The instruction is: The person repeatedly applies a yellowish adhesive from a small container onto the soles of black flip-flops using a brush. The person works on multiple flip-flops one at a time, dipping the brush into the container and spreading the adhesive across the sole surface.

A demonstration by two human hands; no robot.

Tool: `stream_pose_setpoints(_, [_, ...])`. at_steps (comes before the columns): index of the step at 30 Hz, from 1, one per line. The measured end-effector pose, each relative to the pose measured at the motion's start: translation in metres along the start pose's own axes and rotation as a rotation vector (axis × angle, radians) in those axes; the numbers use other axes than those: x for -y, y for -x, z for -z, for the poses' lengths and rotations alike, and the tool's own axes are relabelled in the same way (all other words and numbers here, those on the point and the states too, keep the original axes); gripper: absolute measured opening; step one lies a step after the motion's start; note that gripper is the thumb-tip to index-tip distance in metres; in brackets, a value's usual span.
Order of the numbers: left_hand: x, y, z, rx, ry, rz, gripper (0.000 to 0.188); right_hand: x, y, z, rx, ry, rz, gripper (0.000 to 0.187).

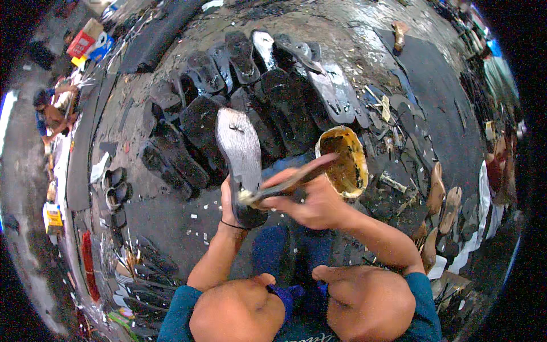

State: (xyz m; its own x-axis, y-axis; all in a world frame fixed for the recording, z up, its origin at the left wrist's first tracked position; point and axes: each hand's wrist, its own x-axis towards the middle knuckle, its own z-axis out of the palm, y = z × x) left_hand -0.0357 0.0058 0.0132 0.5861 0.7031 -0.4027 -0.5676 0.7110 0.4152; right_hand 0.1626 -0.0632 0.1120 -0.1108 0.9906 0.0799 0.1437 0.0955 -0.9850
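Observation:
Upright in front of me is a shoe sole [238,137], its upper part coated whitish and shiny, its lower end dark. My left hand [227,204] is closed round the lower end from the left, with most fingers hidden behind it. Closed on the handle of a brush [307,171], my right hand [313,200] comes in from the right. The brush tip, with a pale blob on it, touches the lower part of the sole. Just beyond that hand stands a yellowish cut-open tub [364,165] with brown, sticky-looking residue inside.
Beyond the sole, many dark soles [199,122] lie crowded on the ground, some with whitish coated faces [263,48]. Wooden shoe lasts [436,188] and scraps lie at the right, near a dark sheet [439,85]. Another person [54,114] sits at the far left.

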Motion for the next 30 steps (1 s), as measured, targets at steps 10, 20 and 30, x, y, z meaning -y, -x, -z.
stream_pose_setpoints(10, [-0.022, 0.005, -0.018, -0.013, 0.266, -0.14, 0.051, -0.013, 0.032, -0.031, 0.179, 0.178, 0.549, 0.036])
stream_pose_setpoints(20, [0.015, -0.002, 0.083, -0.081, -0.323, -0.28, 0.044, 0.004, -0.023, -0.026, -0.001, 0.423, 0.69, 0.044])
stream_pose_setpoints(30, [0.014, -0.009, 0.04, -0.085, -0.173, -0.056, 0.041, 0.002, -0.033, -0.004, -0.053, 0.455, 0.652, 0.043])
